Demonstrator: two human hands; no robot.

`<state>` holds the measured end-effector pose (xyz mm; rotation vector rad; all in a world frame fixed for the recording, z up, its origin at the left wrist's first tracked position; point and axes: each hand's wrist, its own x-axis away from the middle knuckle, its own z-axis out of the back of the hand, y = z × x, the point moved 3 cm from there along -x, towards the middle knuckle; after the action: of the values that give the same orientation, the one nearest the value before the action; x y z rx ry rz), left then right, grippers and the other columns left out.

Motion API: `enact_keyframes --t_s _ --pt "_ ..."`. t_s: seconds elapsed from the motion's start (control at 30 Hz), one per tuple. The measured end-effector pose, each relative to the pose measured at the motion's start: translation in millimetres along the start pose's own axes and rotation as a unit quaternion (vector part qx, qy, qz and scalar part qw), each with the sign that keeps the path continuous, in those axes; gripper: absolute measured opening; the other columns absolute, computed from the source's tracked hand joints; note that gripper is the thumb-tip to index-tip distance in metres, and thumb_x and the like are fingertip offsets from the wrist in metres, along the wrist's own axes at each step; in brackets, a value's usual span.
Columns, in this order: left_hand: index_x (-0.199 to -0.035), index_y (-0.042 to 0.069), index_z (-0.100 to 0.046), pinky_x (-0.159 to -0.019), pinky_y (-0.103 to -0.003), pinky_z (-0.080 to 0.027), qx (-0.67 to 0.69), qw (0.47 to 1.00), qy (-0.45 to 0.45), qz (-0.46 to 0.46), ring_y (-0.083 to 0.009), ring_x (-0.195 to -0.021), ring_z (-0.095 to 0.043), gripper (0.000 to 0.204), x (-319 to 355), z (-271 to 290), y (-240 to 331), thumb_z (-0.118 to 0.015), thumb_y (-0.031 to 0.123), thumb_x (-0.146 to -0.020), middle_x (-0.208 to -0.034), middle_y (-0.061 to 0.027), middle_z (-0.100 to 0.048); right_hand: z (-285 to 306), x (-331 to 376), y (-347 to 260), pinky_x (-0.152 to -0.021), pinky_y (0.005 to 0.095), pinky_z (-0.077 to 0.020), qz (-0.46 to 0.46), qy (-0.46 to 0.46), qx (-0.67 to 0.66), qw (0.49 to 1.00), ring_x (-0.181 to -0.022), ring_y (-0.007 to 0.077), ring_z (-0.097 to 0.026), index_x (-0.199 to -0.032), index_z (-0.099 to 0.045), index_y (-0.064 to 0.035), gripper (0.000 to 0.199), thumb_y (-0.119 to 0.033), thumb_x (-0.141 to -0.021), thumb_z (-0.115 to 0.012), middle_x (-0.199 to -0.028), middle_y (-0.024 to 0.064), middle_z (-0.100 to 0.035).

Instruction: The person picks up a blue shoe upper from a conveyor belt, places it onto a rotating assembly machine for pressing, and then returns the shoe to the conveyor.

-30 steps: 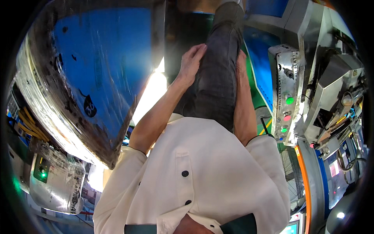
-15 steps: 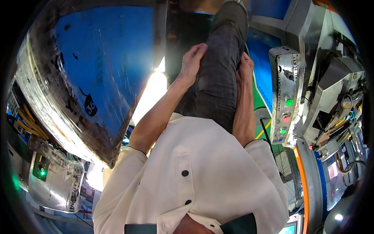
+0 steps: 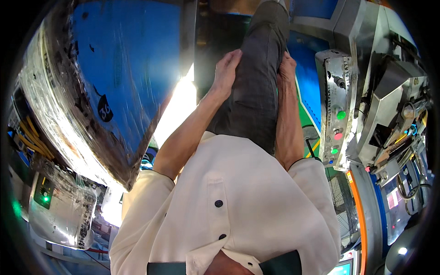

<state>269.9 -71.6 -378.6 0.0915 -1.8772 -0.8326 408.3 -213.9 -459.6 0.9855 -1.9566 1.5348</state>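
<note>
A dark grey trouser leg (image 3: 256, 87), my own, stretches forward and up the middle of the view. My left hand (image 3: 224, 73) is at its left side near the knee, thumb and fingers bent against the cloth, some fingertips hidden. On the other side my right hand (image 3: 287, 68) is curled around the cloth, its fingers partly hidden behind the leg. Both hands hold the leg between them, and no tool shows in either. Both forearms are bare below the pale shirt sleeves.
A large blue panel (image 3: 128, 59) with a worn, film-wrapped metal edge stands close on my left. To the right is a metal control box (image 3: 334, 110) with green and red buttons, beside grey machinery (image 3: 389, 101). An orange-edged frame (image 3: 357, 211) rises at lower right.
My right hand has slid slightly up along the leg and curled closer to it. The left hand stays nearly in place. The surroundings shift a little as the view moves.
</note>
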Motion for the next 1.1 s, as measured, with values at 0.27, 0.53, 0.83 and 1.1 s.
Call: enact_keyframes --t_s 0.27,0.53,0.83,1.1 --pt "-0.126 0.002 -0.057 -0.1 -0.029 -0.038 -0.061 0.998 -0.026 0.003 -0.0175 -0.115 -0.052 0.046 8 1 7 -0.056 0.037 -0.096 -0.122 -0.0079 -0.059 21 17 -10 -0.074 0.0326 -0.0541 0.012 -0.074 -0.033 0.997 -0.083 0.0194 -0.067 -0.114 -0.061 0.0079 0.026 -0.007 -0.092 -0.061 -0.102 0.0135 -0.068" --pt "-0.134 -0.001 -0.047 -0.108 -0.037 -0.035 -0.194 0.935 -0.062 -0.292 -0.0263 -0.128 -0.047 0.051 156 -8 93 -0.065 0.019 -0.09 -0.136 -0.0175 -0.05 61 49 -14 -0.079 0.0357 -0.0493 -0.044 0.044 0.151 0.987 -0.093 0.0235 -0.061 -0.121 -0.058 0.0012 0.037 -0.023 -0.093 -0.059 -0.107 0.0114 -0.064" --pt "-0.125 0.001 -0.059 -0.107 -0.047 -0.036 -0.433 0.62 0.194 -0.625 -0.0346 -0.13 -0.043 0.05 295 84 219 -0.071 0.028 -0.085 -0.136 -0.0185 -0.051 61 178 -60 -0.104 0.0329 -0.0347 -0.015 -0.175 0.279 0.944 -0.121 0.0205 -0.049 -0.137 -0.047 -0.0011 0.056 -0.042 -0.101 -0.032 -0.133 0.0103 -0.054" --pt "-0.134 0.015 -0.055 -0.117 -0.047 -0.02 -0.616 0.522 0.231 -0.543 -0.0296 -0.14 -0.032 0.058 265 113 211 -0.057 0.052 -0.089 -0.144 -0.0067 -0.046 139 212 -41 -0.104 0.0308 -0.0346 0.081 -0.116 0.334 0.932 -0.121 0.0196 -0.048 -0.14 -0.042 0.0017 0.053 -0.033 -0.1 -0.042 -0.136 0.013 -0.051"
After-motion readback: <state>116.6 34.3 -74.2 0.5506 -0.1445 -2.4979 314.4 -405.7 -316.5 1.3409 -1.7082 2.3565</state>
